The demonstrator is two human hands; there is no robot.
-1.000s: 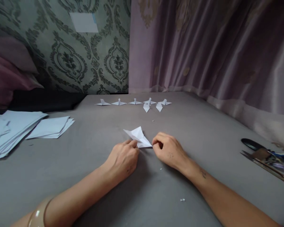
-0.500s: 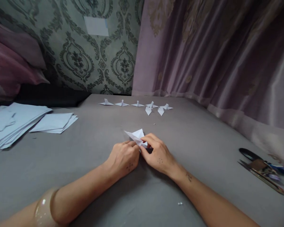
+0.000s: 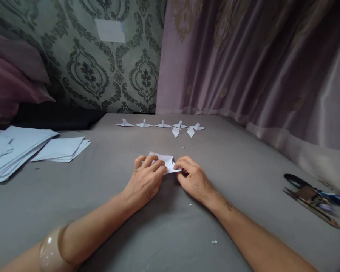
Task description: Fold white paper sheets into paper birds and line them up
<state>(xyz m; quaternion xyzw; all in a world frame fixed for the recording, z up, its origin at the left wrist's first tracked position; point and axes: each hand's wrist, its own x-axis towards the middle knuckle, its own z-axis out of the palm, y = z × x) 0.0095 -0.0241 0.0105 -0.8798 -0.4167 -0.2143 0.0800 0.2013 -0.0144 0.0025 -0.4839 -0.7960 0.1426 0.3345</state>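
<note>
A creased piece of white folded paper (image 3: 169,161) is between my two hands, near the middle of the grey surface. My left hand (image 3: 147,175) lies over its left part with curled fingers, hiding much of it. At the right corner, my right hand (image 3: 195,180) pinches the paper between thumb and fingers. Farther back, several small folded paper cranes (image 3: 162,124) stand in a row, with two kite-shaped paper pieces (image 3: 176,132) in front of them.
At left lie a stack of large white sheets (image 3: 25,139) and a smaller stack of paper (image 3: 59,148). Pointed metal tweezers (image 3: 311,207) and a blue-handled tool (image 3: 336,199) lie at right. Paper scraps (image 3: 214,242) dot the grey cloth. A curtain (image 3: 260,75) borders the right side.
The paper has gone from raised and tilted to lower and flatter. My left hand has opened out over it, and my right hand has shifted to its right corner.
</note>
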